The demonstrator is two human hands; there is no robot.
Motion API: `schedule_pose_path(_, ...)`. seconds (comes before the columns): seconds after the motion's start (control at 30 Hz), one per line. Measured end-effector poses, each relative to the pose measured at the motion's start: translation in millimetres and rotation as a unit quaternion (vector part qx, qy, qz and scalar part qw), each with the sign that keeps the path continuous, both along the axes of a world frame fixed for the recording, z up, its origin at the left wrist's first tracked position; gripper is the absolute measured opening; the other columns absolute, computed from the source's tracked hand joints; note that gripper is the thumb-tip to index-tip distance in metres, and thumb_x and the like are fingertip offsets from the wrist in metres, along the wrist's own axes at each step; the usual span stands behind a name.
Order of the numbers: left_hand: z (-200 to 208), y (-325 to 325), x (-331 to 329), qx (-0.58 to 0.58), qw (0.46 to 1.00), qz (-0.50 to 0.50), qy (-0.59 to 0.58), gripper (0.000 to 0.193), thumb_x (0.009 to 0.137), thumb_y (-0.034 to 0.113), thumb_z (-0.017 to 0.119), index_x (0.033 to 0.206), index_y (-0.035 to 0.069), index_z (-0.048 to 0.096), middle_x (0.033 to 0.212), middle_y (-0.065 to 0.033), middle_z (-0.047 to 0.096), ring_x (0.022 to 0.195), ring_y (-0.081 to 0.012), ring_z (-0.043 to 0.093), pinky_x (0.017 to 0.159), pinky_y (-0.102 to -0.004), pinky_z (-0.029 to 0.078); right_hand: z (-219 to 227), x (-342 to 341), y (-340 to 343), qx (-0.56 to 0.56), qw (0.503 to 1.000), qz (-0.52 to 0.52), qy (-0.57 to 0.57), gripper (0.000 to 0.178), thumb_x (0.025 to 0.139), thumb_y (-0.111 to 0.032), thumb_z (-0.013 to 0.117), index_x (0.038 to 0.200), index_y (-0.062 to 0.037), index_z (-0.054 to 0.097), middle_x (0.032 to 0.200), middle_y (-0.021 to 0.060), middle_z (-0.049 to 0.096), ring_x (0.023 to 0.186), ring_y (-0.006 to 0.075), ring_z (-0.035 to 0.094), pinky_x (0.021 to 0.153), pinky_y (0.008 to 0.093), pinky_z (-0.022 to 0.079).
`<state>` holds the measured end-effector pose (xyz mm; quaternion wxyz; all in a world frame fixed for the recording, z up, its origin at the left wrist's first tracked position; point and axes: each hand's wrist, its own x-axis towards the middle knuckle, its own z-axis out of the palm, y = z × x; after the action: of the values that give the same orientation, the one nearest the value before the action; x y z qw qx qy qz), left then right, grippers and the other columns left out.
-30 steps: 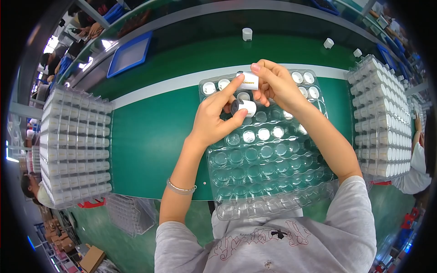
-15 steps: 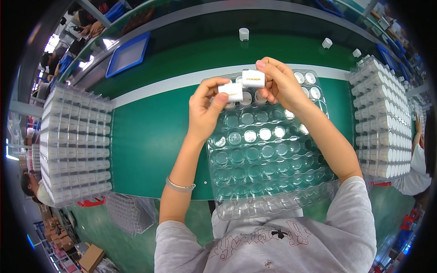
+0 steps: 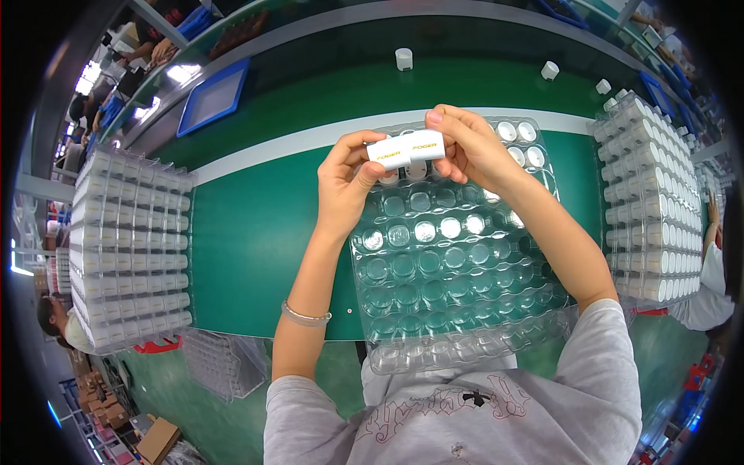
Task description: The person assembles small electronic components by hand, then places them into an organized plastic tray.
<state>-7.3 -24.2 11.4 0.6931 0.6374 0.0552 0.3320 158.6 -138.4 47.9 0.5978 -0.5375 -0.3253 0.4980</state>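
My left hand (image 3: pixel 345 180) grips a small white plastic casing (image 3: pixel 387 157) with gold lettering, thumb below and fingers behind. A matching white casing (image 3: pixel 425 143) is pinched in my right hand (image 3: pixel 474 149). The two casings meet end to end, lettering facing me; whether they are joined or merely touching I cannot tell. Beneath my hands lies a clear plastic blister tray (image 3: pixel 434 283) with rows of round pockets. White casings (image 3: pixel 527 132) stand in some pockets of its far rows, partly hidden by my hands.
Tall stacks of filled clear trays stand at left (image 3: pixel 128 252) and right (image 3: pixel 651 209). Behind the table's white edge runs a green belt (image 3: pixel 325 85) carrying several white casings (image 3: pixel 404 59). A blue-rimmed tray (image 3: pixel 213 97) sits far left. Another person's arm (image 3: pixel 711 225) shows at far right.
The two casings have come together end to end, from being slightly offset. On the belt, the loose white casings have shifted a little to the left.
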Motion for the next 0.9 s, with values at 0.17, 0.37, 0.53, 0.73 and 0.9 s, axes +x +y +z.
schedule_pose_path(0.17,2,-3,0,-0.017,0.999,0.021,0.021,0.038,0.081,0.018,0.067,0.111,0.000,0.052,0.096,-0.0079,0.060,0.081,-0.0130,0.058,0.070,-0.0250,0.049,2,-2,0,0.003,1.000,-0.007,0.010,0.029,0.091,-0.036,0.049,0.078,-0.0098,0.048,0.051,0.0026,0.051,0.037,0.0050,0.046,0.032,0.0162,0.030)
schedule_pose_path(0.37,9,-14,2,0.302,0.950,0.043,0.068,0.064,0.062,0.015,0.070,0.124,0.010,0.054,0.061,-0.0041,0.052,0.053,-0.0149,0.050,0.056,-0.0270,0.044,-3,-2,0,0.010,0.999,-0.042,0.010,0.032,0.085,-0.040,0.056,0.076,-0.0098,0.049,0.052,0.0027,0.052,0.038,0.0061,0.046,0.035,0.0175,0.032)
schedule_pose_path(0.53,18,-21,4,0.500,0.857,0.025,0.122,0.061,0.063,0.020,0.070,0.122,0.015,0.056,0.056,-0.0029,0.053,0.053,-0.0175,0.052,0.057,-0.0285,0.042,-10,-5,3,0.016,0.998,-0.054,0.017,0.032,0.085,-0.038,0.058,0.075,-0.0099,0.048,0.054,0.0030,0.052,0.039,0.0064,0.045,0.035,0.0178,0.031)
schedule_pose_path(0.73,22,-20,4,0.393,0.915,0.029,0.091,0.046,0.064,0.017,0.071,0.107,0.011,0.060,0.065,-0.0033,0.057,0.058,-0.0167,0.054,0.061,-0.0285,0.043,-9,-2,4,0.019,0.998,-0.051,0.038,0.029,0.086,-0.036,0.056,0.076,-0.0100,0.048,0.056,0.0023,0.053,0.040,0.0061,0.045,0.035,0.0187,0.029)
schedule_pose_path(0.9,13,-10,1,0.291,0.952,0.073,0.062,0.035,0.067,0.011,0.069,0.099,0.005,0.057,0.085,-0.0063,0.059,0.073,-0.0170,0.056,0.068,-0.0282,0.046,-3,-9,4,0.051,0.995,-0.071,0.044,0.022,0.090,-0.031,0.051,0.095,-0.0104,0.050,0.065,0.0033,0.058,0.047,0.0078,0.052,0.040,0.0180,0.037)
